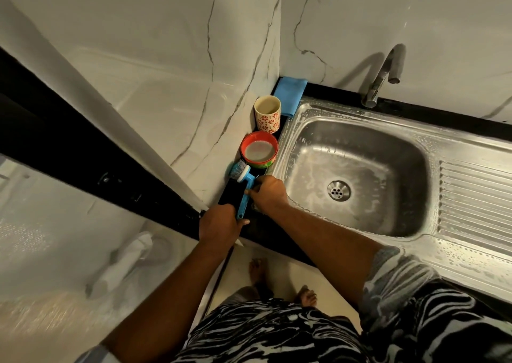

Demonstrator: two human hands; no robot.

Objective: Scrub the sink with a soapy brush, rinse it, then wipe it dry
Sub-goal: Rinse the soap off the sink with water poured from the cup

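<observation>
There is one steel sink (304, 110) with one basin, one drain (338, 191) at its middle and one ribbed drainboard (476, 196) at three o'clock of the basin; soap film and beads of foam lie on the rim and the basin floor. One faucet (383, 74) stands at about one o'clock of the drain, against the wall. On the black table (266, 229), in the strip at nine o'clock of the basin, stands a row of single things: one blue cloth (289, 93) folded in the corner, one flowered cup (267, 115) at seven o'clock of the cloth, one red bowl (259, 149) of cloudy liquid just at six o'clock of the cup, and one blue brush (243, 178), its bristle head almost touching the bowl and its handle running toward six o'clock. Both hands are on the brush. The left hand (221, 224) has its fingers curled tight round the handle's end, thumb laid across it. The right hand (270, 193) sits at the sink's edge with its fingers (250, 192) bent close together; they seem to pinch the handle just below the head, though the knuckles hide the contact.
</observation>
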